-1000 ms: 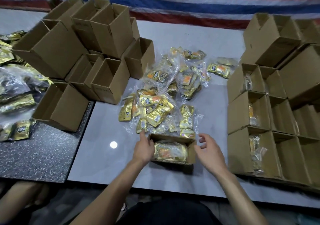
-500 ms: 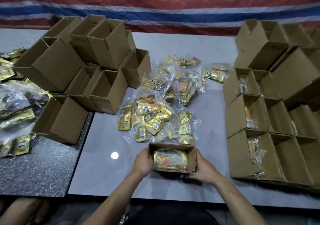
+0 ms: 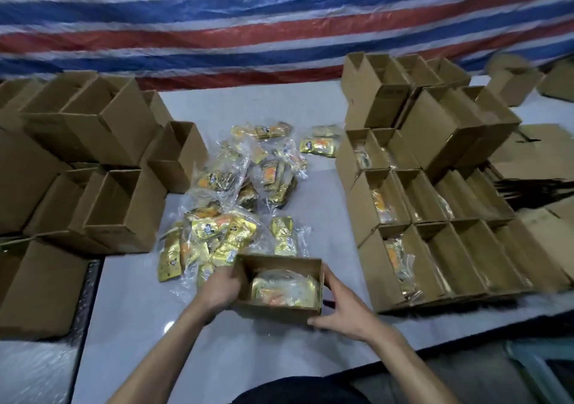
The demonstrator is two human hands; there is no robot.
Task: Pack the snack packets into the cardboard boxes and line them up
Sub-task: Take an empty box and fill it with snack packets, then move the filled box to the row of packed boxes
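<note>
A small open cardboard box (image 3: 281, 307) sits at the near middle of the table, with gold snack packets (image 3: 284, 288) in clear plastic inside it. My left hand (image 3: 219, 288) grips its left side and my right hand (image 3: 341, 307) holds its right side and front corner. Just behind the box lies a loose heap of gold snack packets (image 3: 236, 205) in clear wrap. To the right, rows of open boxes (image 3: 413, 242) stand side by side; some show packets inside.
Empty open boxes (image 3: 93, 167) are stacked on the left of the white table (image 3: 133, 310). More boxes and flattened cardboard (image 3: 534, 161) lie at the back right. A red, white and blue striped tarp (image 3: 248, 24) hangs behind. The table's near edge is by my arms.
Both hands closed onto the sides of the filled box, which has shifted slightly right and tilted. The camera has swung to the right, showing more of the boxes on that side.
</note>
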